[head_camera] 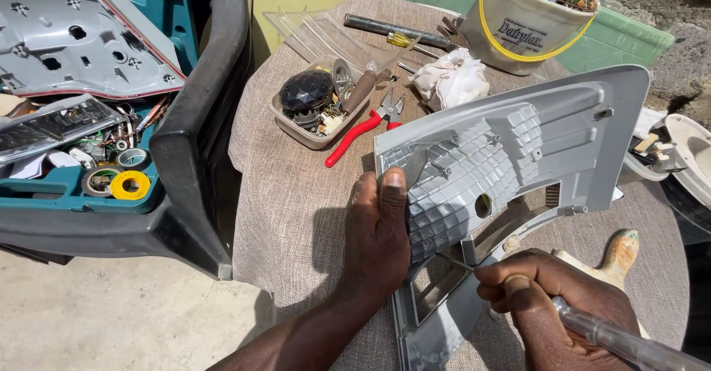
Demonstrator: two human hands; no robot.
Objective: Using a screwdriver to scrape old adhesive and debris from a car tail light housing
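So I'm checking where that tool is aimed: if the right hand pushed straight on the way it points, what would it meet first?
The right hand holds a clear-handled screwdriver whose thin shaft points up-left. It would probably meet the grey plastic panel first, at the frame beside the left hand; exact depth is unclear.

two bare forearms, no sleeves, left hand (pixel 378 234), right hand (pixel 552 297), short nails

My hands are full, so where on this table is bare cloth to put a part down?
Bare cloth lies between the left hand, the red-handled pliers and the table's left edge. The far side is crowded.
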